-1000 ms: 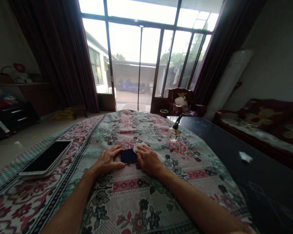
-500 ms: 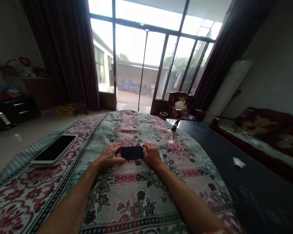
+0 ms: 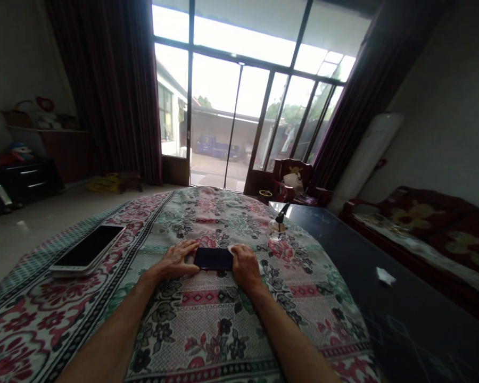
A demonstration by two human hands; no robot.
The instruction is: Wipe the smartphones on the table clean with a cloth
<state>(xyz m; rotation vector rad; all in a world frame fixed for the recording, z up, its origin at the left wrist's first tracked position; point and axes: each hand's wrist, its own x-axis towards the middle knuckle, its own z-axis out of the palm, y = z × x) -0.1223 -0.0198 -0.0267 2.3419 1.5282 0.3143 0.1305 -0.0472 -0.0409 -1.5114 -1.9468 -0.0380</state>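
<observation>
A dark smartphone (image 3: pixel 214 259) lies lengthwise on the patterned tablecloth (image 3: pixel 201 324), screen up. My left hand (image 3: pixel 176 260) holds its left end, thumb at the near edge and fingers at the far edge. At the right end, my right hand (image 3: pixel 246 267) is closed with its fingers bent down. A small white piece (image 3: pixel 231 249), like a cloth or tissue, pokes out from under those fingers at the phone's far right corner. Most of that piece is hidden by the hand.
Left on the table rests a larger white-framed device (image 3: pixel 88 249) with a black screen. A small glass bottle with a black top (image 3: pixel 278 227) stands beyond my right hand. A dark table (image 3: pixel 343 250) adjoins on the right, bearing a crumpled white scrap (image 3: pixel 385 276).
The view has tilted up slightly, so everything sits a little lower. Both hands keep their places at the phone's ends; the right hand shows only a slight shift.
</observation>
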